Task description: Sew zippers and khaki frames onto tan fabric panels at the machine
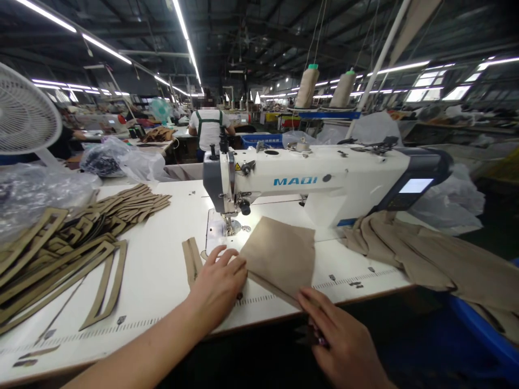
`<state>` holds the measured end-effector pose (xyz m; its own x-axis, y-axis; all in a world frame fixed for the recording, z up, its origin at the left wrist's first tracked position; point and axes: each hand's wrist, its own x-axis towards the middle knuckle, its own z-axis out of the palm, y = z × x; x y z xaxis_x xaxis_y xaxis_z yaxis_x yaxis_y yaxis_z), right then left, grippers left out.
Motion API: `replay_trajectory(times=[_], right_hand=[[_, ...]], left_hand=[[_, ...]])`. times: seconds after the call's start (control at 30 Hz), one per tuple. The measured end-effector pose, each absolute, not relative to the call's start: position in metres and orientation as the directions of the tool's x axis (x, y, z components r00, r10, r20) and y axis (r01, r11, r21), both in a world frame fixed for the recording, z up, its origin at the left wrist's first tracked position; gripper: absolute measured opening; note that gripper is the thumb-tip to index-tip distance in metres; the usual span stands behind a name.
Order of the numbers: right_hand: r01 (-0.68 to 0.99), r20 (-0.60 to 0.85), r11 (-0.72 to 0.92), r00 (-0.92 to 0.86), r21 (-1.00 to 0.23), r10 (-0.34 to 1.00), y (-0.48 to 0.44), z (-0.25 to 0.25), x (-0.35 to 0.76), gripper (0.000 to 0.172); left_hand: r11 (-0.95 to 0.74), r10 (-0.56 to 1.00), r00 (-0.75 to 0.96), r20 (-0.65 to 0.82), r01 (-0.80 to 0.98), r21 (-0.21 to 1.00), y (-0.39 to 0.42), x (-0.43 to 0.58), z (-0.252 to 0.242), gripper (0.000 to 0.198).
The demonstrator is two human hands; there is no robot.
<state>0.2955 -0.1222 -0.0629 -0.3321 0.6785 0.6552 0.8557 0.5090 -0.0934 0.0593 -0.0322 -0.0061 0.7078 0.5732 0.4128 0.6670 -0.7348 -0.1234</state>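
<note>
A flat tan fabric piece [284, 248] lies on the white table in front of the sewing machine's needle area [231, 224]. My left hand [221, 275] rests palm down at its left edge, fingers lightly bent and apart, between the fabric and a narrow tan zipper strip [191, 259]. At the near right corner of the fabric, my right hand [340, 329] pinches the edge between thumb and finger. A small dark pointed tool, seemingly thread snips [318, 332], is tucked in the right palm, mostly hidden.
The white MAQI sewing machine [316, 175] spans the table's back. Olive-tan fabric frames [60, 254] are heaped at left beside plastic bags [36, 189]. Draped tan cloth [438, 248] hangs over the right edge above a blue bin [482, 329]. A fan [26, 111] stands far left; a person [208, 127] sits beyond.
</note>
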Motion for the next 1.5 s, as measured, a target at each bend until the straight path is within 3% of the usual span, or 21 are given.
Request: replay_trajectory(times=[0.13,0.3,0.47,0.63,0.77,0.83,0.93,1.03,1.2,1.3,1.4,1.5], right_hand=[[0.786,0.665,0.608,-0.395,-0.113,0.634,-0.13,-0.08,0.272,0.058],[0.717,0.597,0.654,-0.421,-0.242,0.683,-0.135,-0.094,0.273,0.061],[0.613,0.568,0.761,-0.555,-0.213,0.607,-0.123,-0.078,0.297,0.052],[0.718,0.683,0.676,-0.412,-0.164,0.603,-0.112,-0.05,0.294,0.025],[0.769,0.699,0.629,-0.388,-0.114,0.601,-0.112,-0.033,0.288,0.045],[0.761,0.698,0.633,-0.377,-0.141,0.609,-0.111,-0.029,0.287,0.04],[0.706,0.633,0.672,-0.42,-0.222,0.651,-0.107,-0.027,0.284,0.024],[0.651,0.621,0.72,-0.468,-0.239,0.629,-0.106,-0.032,0.277,0.024],[0.708,0.701,0.706,-0.506,0.005,0.502,-0.109,-0.048,0.266,0.026],[0.716,0.73,0.696,-0.505,0.056,0.46,-0.109,-0.054,0.264,0.023],[0.7,0.737,0.714,-0.49,0.013,0.466,-0.108,-0.057,0.263,0.02],[0.689,0.741,0.724,-0.48,-0.014,0.471,-0.108,-0.058,0.262,0.019]], left_hand=[[-0.642,0.717,0.61,0.337,0.767,-0.021,-0.019,0.077,0.002,0.028],[-0.562,0.813,0.545,0.203,0.826,0.035,-0.017,0.092,0.004,0.067],[-0.58,0.815,0.578,0.046,0.814,0.037,-0.025,0.096,0.007,0.101],[-0.582,0.813,0.582,0.007,0.812,0.052,-0.025,0.096,0.003,0.113],[-0.579,0.815,0.579,0.017,0.813,0.065,-0.024,0.094,0.0,0.112],[-0.585,0.81,0.586,0.016,0.807,0.08,-0.024,0.092,-0.001,0.112],[-0.603,0.797,0.603,0.033,0.792,0.098,-0.022,0.09,-0.003,0.11],[-0.615,0.789,0.609,0.083,0.778,0.132,-0.021,0.087,-0.004,0.108],[-0.627,0.779,0.616,0.12,0.761,0.164,-0.021,0.082,-0.005,0.104],[-0.617,0.784,0.586,0.204,0.771,0.156,-0.017,0.083,-0.005,0.08],[-0.572,0.805,0.512,0.299,0.804,0.162,-0.006,0.087,-0.005,0.041],[-0.533,0.824,0.465,0.323,0.829,0.169,0.011,0.093,-0.005,0.017]])
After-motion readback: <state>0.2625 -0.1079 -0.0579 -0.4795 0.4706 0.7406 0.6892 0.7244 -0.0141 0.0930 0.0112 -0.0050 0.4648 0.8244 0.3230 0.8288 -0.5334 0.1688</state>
